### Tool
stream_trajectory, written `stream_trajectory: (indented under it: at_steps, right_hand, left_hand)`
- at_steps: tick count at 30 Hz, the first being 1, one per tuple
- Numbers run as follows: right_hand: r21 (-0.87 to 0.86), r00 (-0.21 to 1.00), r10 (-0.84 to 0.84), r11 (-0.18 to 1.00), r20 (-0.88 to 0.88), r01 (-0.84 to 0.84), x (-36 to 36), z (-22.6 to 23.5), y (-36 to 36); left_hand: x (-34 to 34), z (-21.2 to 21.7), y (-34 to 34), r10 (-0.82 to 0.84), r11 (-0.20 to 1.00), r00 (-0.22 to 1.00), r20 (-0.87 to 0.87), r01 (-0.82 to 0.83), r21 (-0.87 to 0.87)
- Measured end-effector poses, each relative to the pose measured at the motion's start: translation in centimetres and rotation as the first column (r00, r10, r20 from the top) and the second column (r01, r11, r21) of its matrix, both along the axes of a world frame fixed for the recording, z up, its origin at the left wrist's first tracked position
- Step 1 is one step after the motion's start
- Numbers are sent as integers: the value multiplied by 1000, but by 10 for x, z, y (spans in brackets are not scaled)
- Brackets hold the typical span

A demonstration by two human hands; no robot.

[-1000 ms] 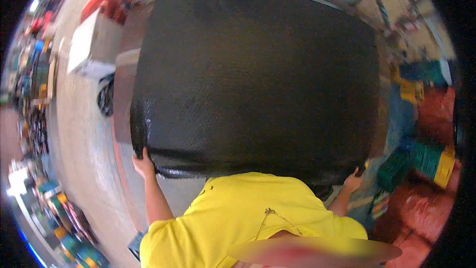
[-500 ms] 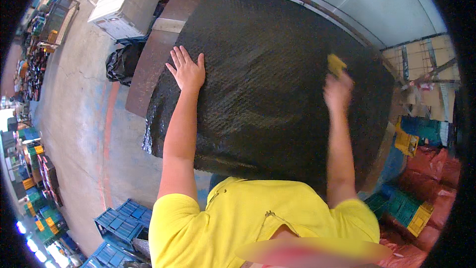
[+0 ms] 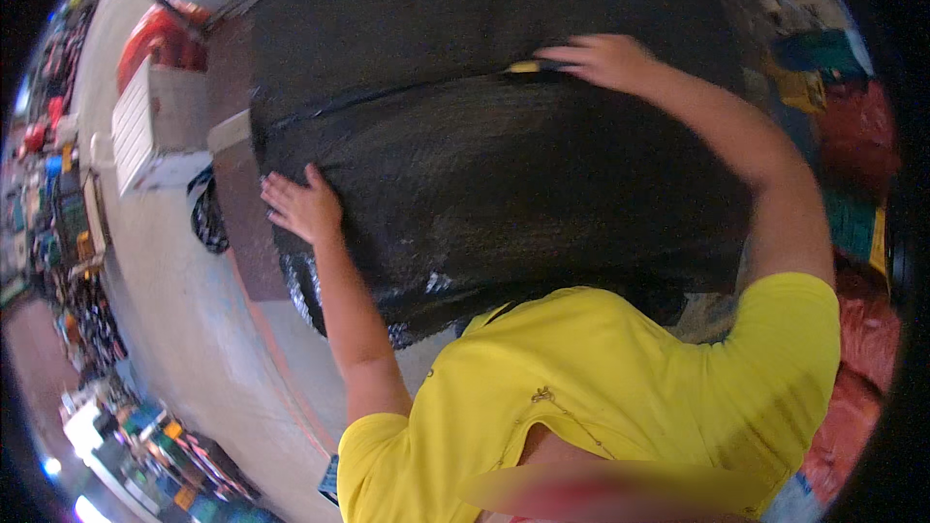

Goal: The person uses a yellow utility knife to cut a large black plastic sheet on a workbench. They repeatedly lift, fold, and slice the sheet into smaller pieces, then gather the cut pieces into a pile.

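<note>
A wide sheet of black bubble wrap (image 3: 465, 165) covers most of the table in front of me. My left hand (image 3: 308, 207) lies flat on its left margin, fingers stretched toward the table edge. Toward the far middle, my right hand (image 3: 605, 62) is closed on a yellow-and-black utility knife (image 3: 524, 67), partly hidden by the fingers and blurred. A dark line runs across the wrap from its left edge to the knife, with the sheet slightly raised along it. I cannot make out the blade. The near edge of the wrap hangs crumpled and shiny in front of my body.
The brown tabletop (image 3: 232, 68) shows along the left. Beyond it stand a white lidded box (image 3: 160, 126), a black plastic bag (image 3: 206, 213) and a red bundle (image 3: 165, 44). Red wrapped goods (image 3: 857, 145) and a yellow crate (image 3: 802, 90) stand at the right.
My view has turned. My right hand has swept leftward across the wrap with the knife, and a dark line now crosses the sheet. My left hand still lies at the left margin.
</note>
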State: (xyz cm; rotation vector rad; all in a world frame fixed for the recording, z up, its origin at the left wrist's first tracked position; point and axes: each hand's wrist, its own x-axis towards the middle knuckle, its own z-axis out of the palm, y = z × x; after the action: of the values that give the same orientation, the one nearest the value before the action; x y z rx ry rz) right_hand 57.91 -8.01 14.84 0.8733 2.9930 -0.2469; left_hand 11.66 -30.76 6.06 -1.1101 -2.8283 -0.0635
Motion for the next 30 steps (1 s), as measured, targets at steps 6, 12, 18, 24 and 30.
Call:
stream_trajectory:
  at_steps: [6,12,18,24,30]
  right_hand:
    - [302,354,-825,508,441,807,338,89,-62]
    - [-113,545,-777,601,-316,791,104,4,-163]
    - [-422,440,-892,439,-100,793,-91,7,-184]
    - [-416,394,-897,286,202,863,-17,-10,-424]
    - [-159,-20,-999,-16,-25,987,-2,-47,-536]
  left_hand:
    - [2,32,18,92,995,982,168,-82,-63]
    - [90,87,133,-702,693,710,49,667,274]
    - [215,109,215,-916,-249,-202,347,963,-99]
    - [211,108,207,-937,-281,-181,298,900,-334]
    - [141,39,256,-934,349,354,-45,934,79]
